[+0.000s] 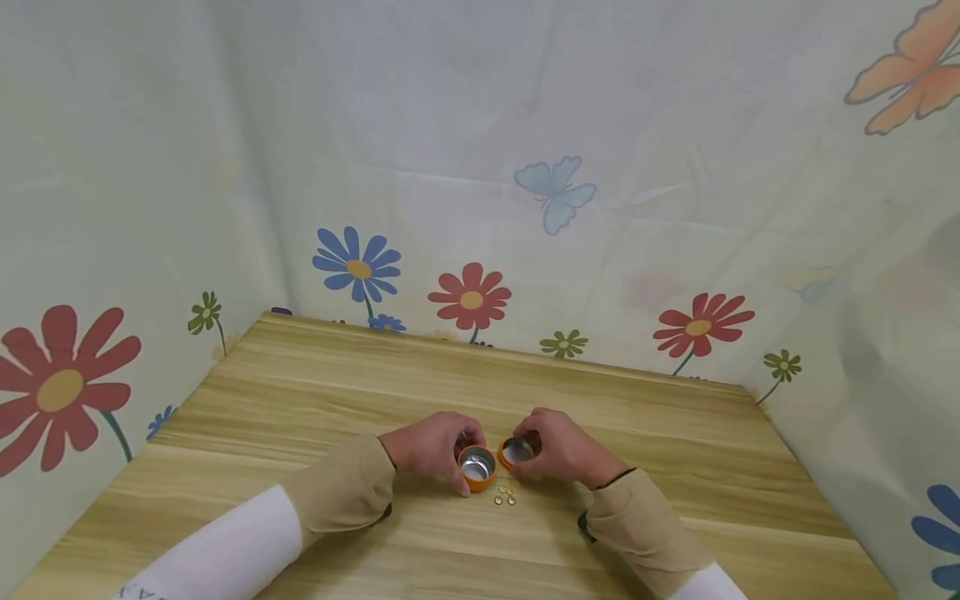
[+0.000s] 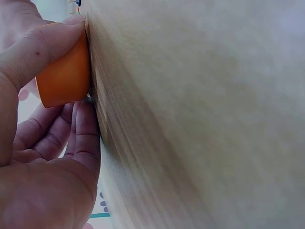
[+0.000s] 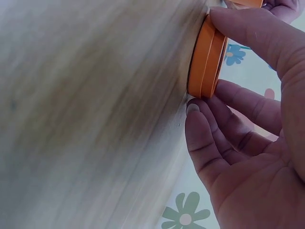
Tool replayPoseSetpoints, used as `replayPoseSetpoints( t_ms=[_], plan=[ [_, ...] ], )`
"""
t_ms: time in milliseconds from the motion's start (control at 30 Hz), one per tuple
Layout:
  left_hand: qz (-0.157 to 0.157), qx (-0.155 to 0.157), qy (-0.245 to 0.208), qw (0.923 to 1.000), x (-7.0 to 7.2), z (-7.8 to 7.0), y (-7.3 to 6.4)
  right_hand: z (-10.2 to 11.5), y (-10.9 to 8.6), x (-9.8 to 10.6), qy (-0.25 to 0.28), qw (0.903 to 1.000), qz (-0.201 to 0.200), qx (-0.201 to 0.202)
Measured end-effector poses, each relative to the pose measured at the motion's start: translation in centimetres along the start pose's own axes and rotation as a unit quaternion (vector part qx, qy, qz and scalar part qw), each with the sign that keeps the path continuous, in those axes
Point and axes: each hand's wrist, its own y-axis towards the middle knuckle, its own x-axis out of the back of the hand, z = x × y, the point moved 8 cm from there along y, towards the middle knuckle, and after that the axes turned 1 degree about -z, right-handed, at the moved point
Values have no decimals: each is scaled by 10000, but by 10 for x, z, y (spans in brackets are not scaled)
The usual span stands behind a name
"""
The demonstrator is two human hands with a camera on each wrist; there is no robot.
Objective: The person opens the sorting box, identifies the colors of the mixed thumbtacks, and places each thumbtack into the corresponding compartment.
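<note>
My left hand (image 1: 429,446) grips a small round orange tin (image 1: 480,485) by its sides, thumb at the near side and fingers round the far side. The tin stands upright on the table, its silvery inside facing up. In the left wrist view, the orange wall (image 2: 64,81) of the tin shows between thumb and fingers. Just right of it, my right hand (image 1: 564,450) holds the shallow orange lid (image 1: 517,452), inner side up, flat at the tabletop. The lid's stepped rim (image 3: 204,62) appears in the right wrist view. Several tiny round pieces (image 1: 512,501) lie in front of both.
The wood-grain table (image 1: 337,375) reaches back to pale curtains printed with flowers and butterflies (image 1: 555,192), which enclose it at the back and both sides. A small dark purple object (image 1: 281,311) shows at the far left corner.
</note>
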Motion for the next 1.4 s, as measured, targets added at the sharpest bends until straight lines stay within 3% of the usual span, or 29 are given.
replayPoseSetpoints(
  t_ms=[433, 767, 933, 1200, 1400],
  plan=[
    [30, 80, -48, 10000, 1, -1, -1, -1, 0, 3, 249, 9995, 8, -175],
    [28, 86, -79, 9999, 2, -3, -3, 10, 2, 9, 404, 9986, -305, 146],
    [12, 57, -44, 10000, 1, -3, -2, 15, 1, 5, 500, 9983, -122, 258],
    [34, 72, -2, 10000, 1, -1, 0, 29, -1, -10, 517, 9943, 581, 728],
    [44, 58, -13, 10000, 0, 2, 1, 41, -3, -13, 412, 9912, 551, 1128]
  ],
)
